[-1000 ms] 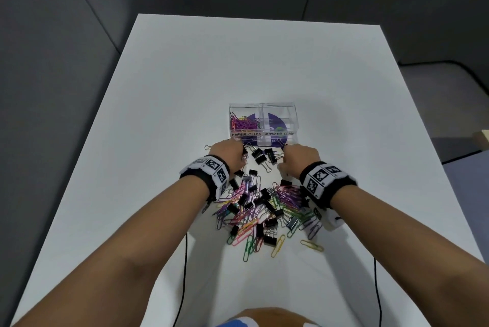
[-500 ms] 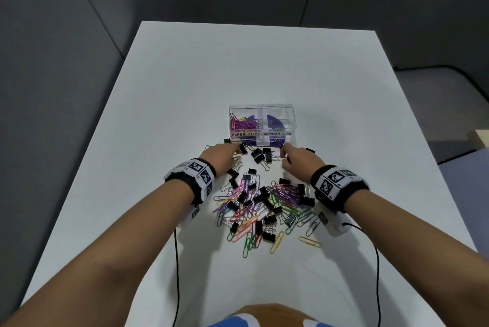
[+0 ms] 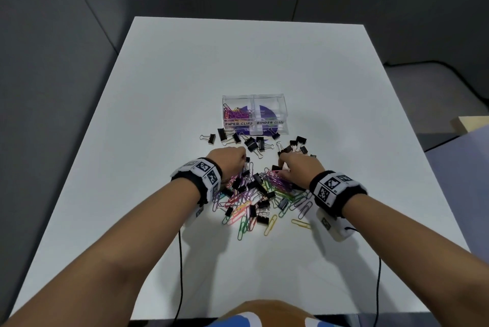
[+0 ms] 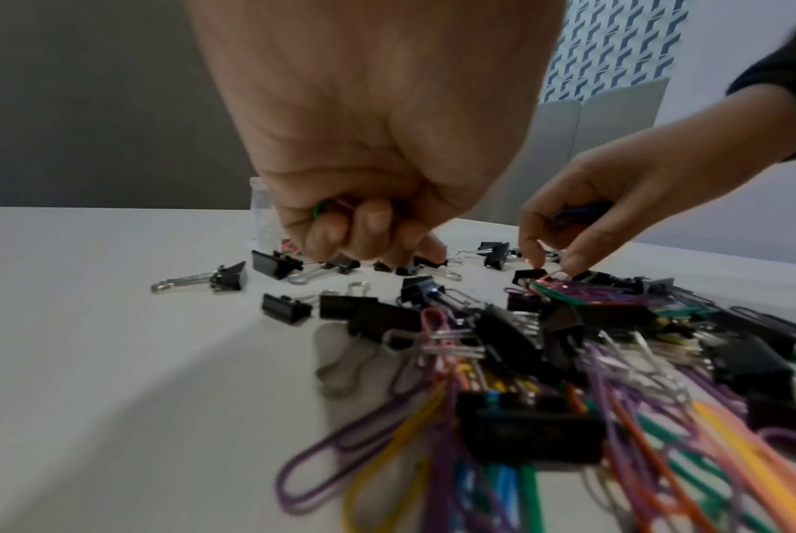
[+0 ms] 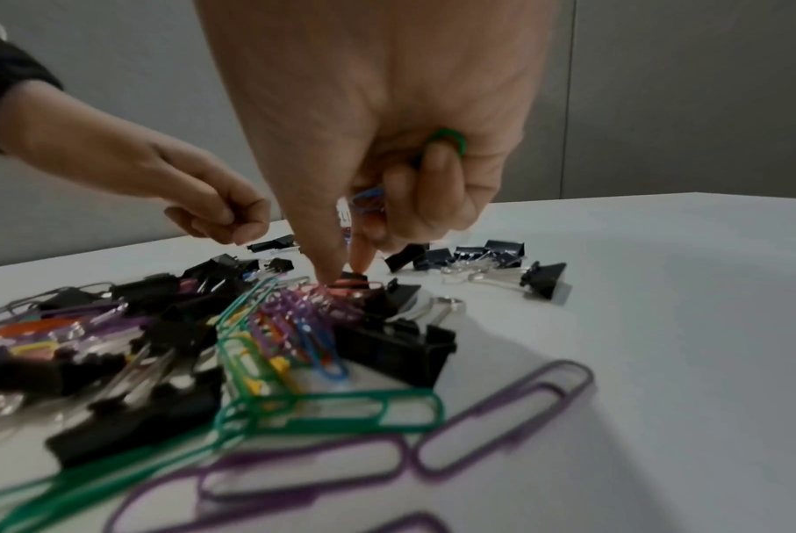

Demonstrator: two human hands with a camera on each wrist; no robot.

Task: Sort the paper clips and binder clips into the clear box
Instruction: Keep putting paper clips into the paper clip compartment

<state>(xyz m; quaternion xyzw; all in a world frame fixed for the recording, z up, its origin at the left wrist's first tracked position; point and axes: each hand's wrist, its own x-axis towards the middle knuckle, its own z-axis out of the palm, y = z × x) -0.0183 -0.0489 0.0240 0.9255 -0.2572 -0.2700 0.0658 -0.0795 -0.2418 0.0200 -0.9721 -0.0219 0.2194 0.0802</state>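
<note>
The clear two-part box (image 3: 280,104) stands mid-table; its left part, marked PAPER CLIPS, holds coloured paper clips (image 3: 236,114). Loose black binder clips (image 3: 254,142) lie in front of it. Nearer me is a mixed pile (image 3: 258,194) of coloured paper clips and black binder clips. My left hand (image 4: 373,249) hovers at the pile's far left edge, its fingers curled round green and pink paper clips (image 4: 329,208). My right hand (image 5: 345,267) keeps green and blue paper clips (image 5: 448,139) in its curled fingers while thumb and forefinger pinch a pink paper clip (image 5: 357,283) on top of the pile.
The white table (image 3: 246,62) has bare surface behind and beside the box. Grey walls surround it on the left and at the back. Two black cables (image 3: 180,260) run from my wrists over the near table edge. More binder clips (image 3: 297,142) lie right of the box's front.
Both hands have drawn back from the row of binder clips at the box front to the far edge of the mixed pile. The right hand now pinches a pink paper clip.
</note>
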